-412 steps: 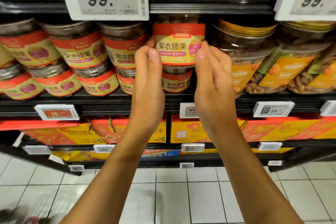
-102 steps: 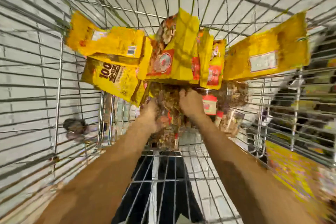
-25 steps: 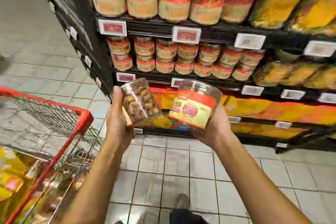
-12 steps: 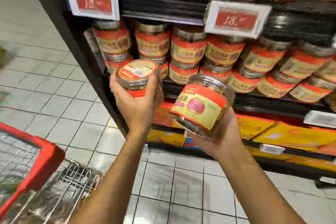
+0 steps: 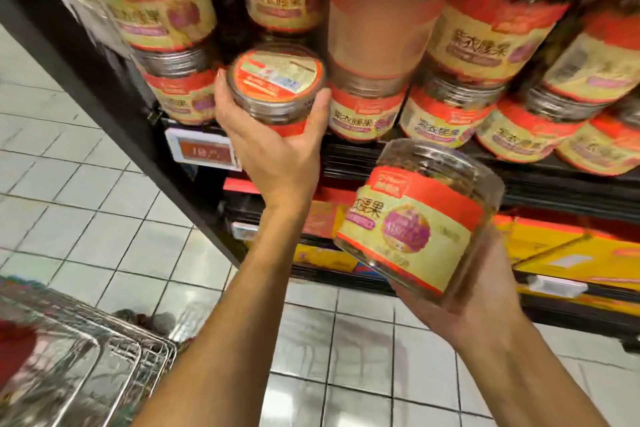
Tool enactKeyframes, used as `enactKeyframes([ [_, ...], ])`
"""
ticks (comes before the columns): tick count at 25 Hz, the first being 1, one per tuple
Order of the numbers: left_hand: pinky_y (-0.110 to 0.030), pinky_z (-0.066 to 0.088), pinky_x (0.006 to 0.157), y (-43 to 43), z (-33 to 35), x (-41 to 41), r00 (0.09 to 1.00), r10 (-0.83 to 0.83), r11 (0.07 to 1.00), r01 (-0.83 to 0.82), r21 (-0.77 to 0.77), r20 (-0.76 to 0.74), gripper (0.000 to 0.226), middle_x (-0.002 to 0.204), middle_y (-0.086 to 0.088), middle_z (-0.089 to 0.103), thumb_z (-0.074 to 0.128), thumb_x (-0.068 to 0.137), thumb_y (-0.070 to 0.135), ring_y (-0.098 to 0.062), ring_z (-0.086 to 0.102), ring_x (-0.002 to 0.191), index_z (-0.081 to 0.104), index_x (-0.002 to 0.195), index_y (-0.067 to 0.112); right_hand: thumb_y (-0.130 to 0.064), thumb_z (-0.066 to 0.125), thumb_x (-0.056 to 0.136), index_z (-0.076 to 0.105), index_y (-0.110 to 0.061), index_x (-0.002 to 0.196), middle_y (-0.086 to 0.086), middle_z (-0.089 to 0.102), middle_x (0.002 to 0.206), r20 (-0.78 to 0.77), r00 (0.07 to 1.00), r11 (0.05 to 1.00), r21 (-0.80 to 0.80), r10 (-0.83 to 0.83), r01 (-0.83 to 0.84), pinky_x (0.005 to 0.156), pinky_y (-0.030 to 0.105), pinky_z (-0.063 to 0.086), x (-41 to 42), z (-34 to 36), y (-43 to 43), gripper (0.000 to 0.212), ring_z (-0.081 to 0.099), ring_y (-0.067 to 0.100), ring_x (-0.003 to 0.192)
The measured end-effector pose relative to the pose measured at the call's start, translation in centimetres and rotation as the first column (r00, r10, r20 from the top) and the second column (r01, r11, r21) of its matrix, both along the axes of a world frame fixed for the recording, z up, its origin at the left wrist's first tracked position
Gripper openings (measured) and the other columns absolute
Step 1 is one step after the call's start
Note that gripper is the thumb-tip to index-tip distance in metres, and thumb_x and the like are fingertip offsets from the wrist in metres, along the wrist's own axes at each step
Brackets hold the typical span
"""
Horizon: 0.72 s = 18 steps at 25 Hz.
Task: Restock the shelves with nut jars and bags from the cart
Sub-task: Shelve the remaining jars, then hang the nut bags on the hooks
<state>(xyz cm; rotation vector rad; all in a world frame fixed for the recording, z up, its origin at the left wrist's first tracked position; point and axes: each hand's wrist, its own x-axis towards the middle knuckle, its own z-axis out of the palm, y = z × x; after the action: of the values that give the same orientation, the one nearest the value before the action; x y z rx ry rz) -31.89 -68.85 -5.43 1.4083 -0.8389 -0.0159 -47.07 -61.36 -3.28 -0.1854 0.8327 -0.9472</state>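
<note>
The first jar [image 5: 277,83] is at the front edge of the shelf [image 5: 381,154], tipped so its red and cream lid faces the camera. It sits in a gap in the lower row of stocked jars [image 5: 369,114]. The left arm reaches up to the shelf and the left hand [image 5: 277,156] grips the jar from below, palm against its side. The thumb curls round the lid's rim on one side and a fingertip shows on the other. The hand covers the jar's base, so whether it rests on the shelf cannot be told.

The second jar [image 5: 419,222] is lower, in front of and below the shelf's edge and apart from it. It is tilted, with its clear lid up and away and its red and cream label toward the camera. The right hand [image 5: 485,291] cups it from underneath, palm up, the forearm rising toward the shelf. Most of the fingers are hidden behind the jar, wrapped round its lower side.

On the shelf the stocked jars stand two high, all with the same label. A price tag [image 5: 202,151] is fixed to the shelf's front edge, just beside the left wrist. Under the shelf, yellow and red boxes [image 5: 554,253] fill the next level. Well below the shelf, past its end post, the corner of a wire cart [image 5: 86,364] stands on the white tiled floor [image 5: 104,218].
</note>
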Motion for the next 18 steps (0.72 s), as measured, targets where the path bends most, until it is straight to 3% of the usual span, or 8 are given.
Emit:
enactKeyframes([
  [3,-0.027,0.017,0.114,-0.6,0.3,0.7,0.997,-0.043,0.992,0.034,0.125,0.067,0.096,0.143,-0.028,0.026,0.056,0.08,0.052,-0.033,0.025,0.137,0.018,0.142,-0.012,-0.054,0.04,0.088,0.068,-0.023,0.062,0.01,0.057,0.073,-0.012,1.0,1.0,0.004,0.017,-0.017,0.052,0.04,0.056,0.1,-0.5,-0.4,0.05,0.063,0.026,0.062],
  [6,-0.013,0.005,0.113,2.5,-0.9,2.1,0.951,-0.156,0.972,0.101,0.21,0.266,0.083,0.148,-0.021,0.014,0.044,0.093,0.047,-0.012,0.011,0.137,0.01,0.145,-0.008,-0.051,0.037,0.089,0.072,-0.021,0.064,0.013,0.067,0.075,0.009,0.999,0.999,-0.015,0.036,-0.036,0.052,0.04,0.056,0.8,0.0,-1.0,0.053,0.067,0.03,0.065],
  [9,-0.037,0.024,0.116,5.7,-3.5,3.4,0.741,-0.228,0.964,0.081,0.253,0.632,0.061,0.145,-0.019,0.024,0.049,0.095,0.027,-0.029,0.023,0.138,0.027,0.141,-0.007,-0.053,0.037,0.089,0.066,-0.022,0.07,0.014,0.053,0.08,0.026,1.0,1.0,-0.014,0.003,-0.003,0.064,0.038,0.055,1.8,0.2,-1.6,0.047,0.055,0.03,0.077],
  [11,-0.053,0.035,0.108,5.7,-4.5,3.6,0.642,-0.282,0.947,0.069,0.313,0.713,0.059,0.146,-0.02,0.027,0.057,0.091,0.021,-0.035,0.026,0.136,0.034,0.139,-0.004,-0.053,0.038,0.089,0.058,-0.025,0.075,0.015,0.04,0.082,0.028,1.0,0.999,-0.029,-0.012,0.013,0.071,0.035,0.05,2.5,0.5,-1.9,0.037,0.042,0.028,0.084],
  [13,-0.055,0.038,0.105,4.8,-4.7,3.7,0.633,-0.298,0.938,0.056,0.342,0.714,0.06,0.144,-0.012,0.019,0.057,0.091,0.025,-0.037,0.023,0.136,0.034,0.139,-0.003,-0.052,0.04,0.088,0.055,-0.025,0.073,0.013,0.039,0.08,0.029,0.999,0.999,-0.028,-0.018,0.019,0.07,0.032,0.049,3.1,0.8,-2.1,0.034,0.042,0.027,0.078],
  [16,-0.056,0.043,0.1,4.1,-4.2,3.3,0.658,-0.282,0.937,0.033,0.348,0.698,0.059,0.142,-0.008,0.018,0.034,0.1,0.04,-0.042,0.026,0.135,0.037,0.138,-0.005,-0.051,0.04,0.089,0.064,-0.022,0.062,0.007,0.054,0.074,0.02,0.999,0.999,-0.034,-0.029,0.029,0.063,0.031,0.054,3.8,1.3,-2.2,0.047,0.057,0.023,0.068],
  [18,-0.057,0.043,0.099,3.7,-3.5,2.8,0.61,-0.278,0.946,0.038,0.322,0.743,0.057,0.14,-0.01,0.023,0.032,0.1,0.037,-0.04,0.029,0.133,0.041,0.136,-0.007,-0.05,0.037,0.092,0.069,-0.019,0.057,0.006,0.065,0.068,0.014,0.999,0.998,-0.048,-0.043,0.044,0.057,0.031,0.057,4.2,1.7,-2.3,0.057,0.065,0.022,0.062],
])
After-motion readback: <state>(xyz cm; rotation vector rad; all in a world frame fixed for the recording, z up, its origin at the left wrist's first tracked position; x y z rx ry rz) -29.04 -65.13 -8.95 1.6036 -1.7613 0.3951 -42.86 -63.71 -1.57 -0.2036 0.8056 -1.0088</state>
